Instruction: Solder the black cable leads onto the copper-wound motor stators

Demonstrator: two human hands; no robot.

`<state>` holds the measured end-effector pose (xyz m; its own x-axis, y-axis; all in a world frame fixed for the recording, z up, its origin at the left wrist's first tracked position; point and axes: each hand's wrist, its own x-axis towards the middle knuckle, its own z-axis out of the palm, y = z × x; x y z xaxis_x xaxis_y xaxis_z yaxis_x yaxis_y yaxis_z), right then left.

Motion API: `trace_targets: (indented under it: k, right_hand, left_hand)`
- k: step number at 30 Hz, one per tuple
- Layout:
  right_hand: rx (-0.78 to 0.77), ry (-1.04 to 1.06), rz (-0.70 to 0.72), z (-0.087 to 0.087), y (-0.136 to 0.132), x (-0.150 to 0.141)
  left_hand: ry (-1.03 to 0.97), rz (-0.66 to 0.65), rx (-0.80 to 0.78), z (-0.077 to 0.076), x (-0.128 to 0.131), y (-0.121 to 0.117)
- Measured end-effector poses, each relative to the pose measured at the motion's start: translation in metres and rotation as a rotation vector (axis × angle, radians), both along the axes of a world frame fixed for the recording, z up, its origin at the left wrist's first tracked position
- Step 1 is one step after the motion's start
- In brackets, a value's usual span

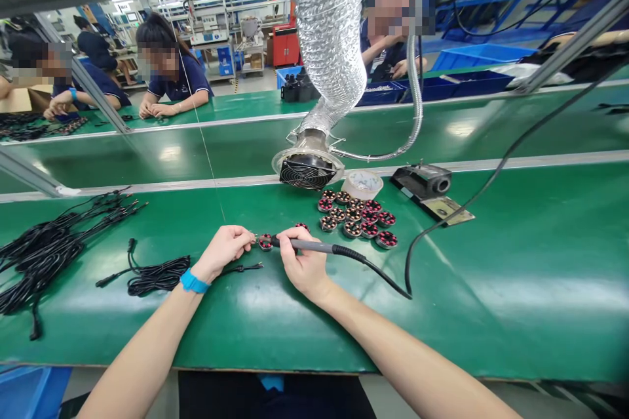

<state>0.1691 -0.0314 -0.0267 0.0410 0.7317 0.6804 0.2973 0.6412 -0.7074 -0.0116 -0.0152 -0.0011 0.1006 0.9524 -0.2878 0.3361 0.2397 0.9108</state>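
My right hand [303, 263] grips a soldering iron [314, 246] like a pen, its tip end over a small round motor stator [265, 242] with red windings. To the left of that stator, my left hand [230, 248] is closed in a pinch on a thin wire [254, 238], whose end reaches toward the stator. A fine strand [209, 160] hangs from above and runs down to this hand. Below my left hand lies a black cable end [250, 267]. Another stator [302, 226] is partly hidden behind my right hand.
Several stators [354, 212] stand grouped beside a tape roll [362, 184]. A soldering iron stand [426, 184] is behind them at right. A fume extraction hose [327, 25] hangs overhead. Black cable bundles [54, 245] lie at left. Several co-workers sit across the bench.
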Motion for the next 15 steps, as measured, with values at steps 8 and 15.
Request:
trace_targets:
  k: [8, 15]
  right_hand:
    - [-0.014, -0.014, 0.021, -0.0023, 0.0003, -0.0015]
    - [-0.012, -0.008, 0.014, -0.0024, -0.0002, -0.0019]
  left_hand:
    - [0.005, -0.009, 0.017, -0.0021, -0.0011, 0.0001]
    - [0.005, -0.014, 0.019, -0.0035, -0.0017, 0.0005]
